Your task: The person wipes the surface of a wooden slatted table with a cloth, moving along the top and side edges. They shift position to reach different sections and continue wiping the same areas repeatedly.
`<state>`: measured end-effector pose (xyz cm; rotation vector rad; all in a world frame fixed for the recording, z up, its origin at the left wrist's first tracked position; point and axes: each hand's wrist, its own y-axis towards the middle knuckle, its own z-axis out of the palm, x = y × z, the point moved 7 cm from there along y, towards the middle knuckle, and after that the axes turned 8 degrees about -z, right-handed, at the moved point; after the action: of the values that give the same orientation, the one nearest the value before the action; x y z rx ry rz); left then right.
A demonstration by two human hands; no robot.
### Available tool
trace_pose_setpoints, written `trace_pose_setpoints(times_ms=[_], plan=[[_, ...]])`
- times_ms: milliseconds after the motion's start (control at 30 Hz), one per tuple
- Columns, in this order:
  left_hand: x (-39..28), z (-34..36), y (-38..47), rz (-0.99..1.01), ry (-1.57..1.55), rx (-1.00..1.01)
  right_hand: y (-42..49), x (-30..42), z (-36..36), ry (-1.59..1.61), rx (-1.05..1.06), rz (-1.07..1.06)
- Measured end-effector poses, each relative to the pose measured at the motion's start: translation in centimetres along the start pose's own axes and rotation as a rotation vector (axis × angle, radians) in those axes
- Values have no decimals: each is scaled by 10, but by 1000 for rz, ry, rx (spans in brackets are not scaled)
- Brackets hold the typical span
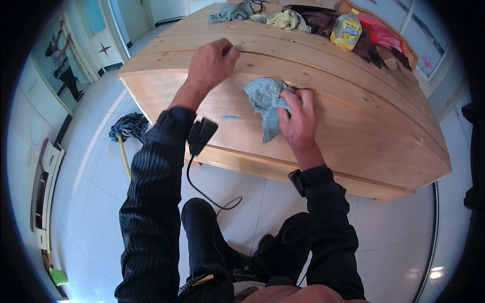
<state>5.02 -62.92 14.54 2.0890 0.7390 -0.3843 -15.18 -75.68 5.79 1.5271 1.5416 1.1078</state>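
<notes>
My right hand (301, 115) grips a damp-looking blue-grey cloth (265, 94) against the side panel (227, 98) of a pale wooden bed frame, just under its top edge. One corner of the cloth hangs down the panel. Loosely curled, my left hand (214, 62) is over the front edge of the bed's top planks (273, 53); nothing shows in it, though the inside of its fingers is partly hidden. A blue smear (230, 117) marks the panel between my arms. Below my left wrist, a black clip-like device (202, 134) trails a cable.
On the planks lie another grey cloth (231, 12), a yellowish cloth (286, 19), a yellow-labelled plastic bottle (346, 30) and a red plastic bag (380, 32). A string mop (129, 127) rests on the tiled floor (94, 181) at left. Another person (62, 62) stands in the far doorway.
</notes>
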Motion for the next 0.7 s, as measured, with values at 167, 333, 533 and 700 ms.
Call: trace_pose_setpoints(times_ms=[167, 333, 533, 700], plan=[[26, 28, 25, -243, 269, -65, -8, 5, 5, -91, -157, -71], [23, 28, 16, -229, 318, -132, -20, 7, 16, -201, -216, -50], [23, 27, 18, -233, 366, -152, -23, 11, 26, -223, -206, 30], [31, 32, 22, -254, 360, -83, -21, 6, 18, -238, -200, -27]])
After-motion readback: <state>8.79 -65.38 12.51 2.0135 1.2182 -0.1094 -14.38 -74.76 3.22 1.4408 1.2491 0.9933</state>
